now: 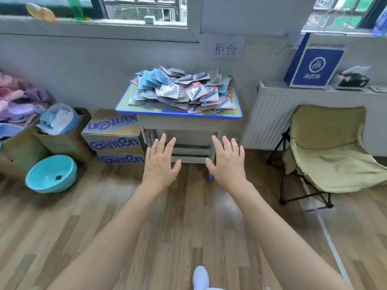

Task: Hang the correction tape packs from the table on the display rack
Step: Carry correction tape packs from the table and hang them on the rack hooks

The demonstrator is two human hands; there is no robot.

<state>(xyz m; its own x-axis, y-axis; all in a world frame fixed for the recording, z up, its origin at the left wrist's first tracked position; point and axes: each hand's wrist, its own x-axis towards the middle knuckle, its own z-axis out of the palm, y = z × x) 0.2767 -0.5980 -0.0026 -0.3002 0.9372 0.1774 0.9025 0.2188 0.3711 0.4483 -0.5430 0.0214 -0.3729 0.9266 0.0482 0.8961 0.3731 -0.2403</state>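
A heap of blister packs (182,91), blue, grey and red-white, covers a small desk with a blue rim (178,114) against the far wall. I cannot tell which packs are correction tape from here. My left hand (160,162) and my right hand (226,162) are stretched forward side by side, palms down, fingers spread and straight, holding nothing. Both hover in front of the desk's lower shelf, well short of the packs. No display rack is in view.
Stacked cardboard boxes (114,137) stand left of the desk, with more open boxes of goods (41,130) and a teal basin (51,173) on the floor. A folding chair (328,151) and a radiator (270,114) are to the right. Wooden floor lies between me and the desk.
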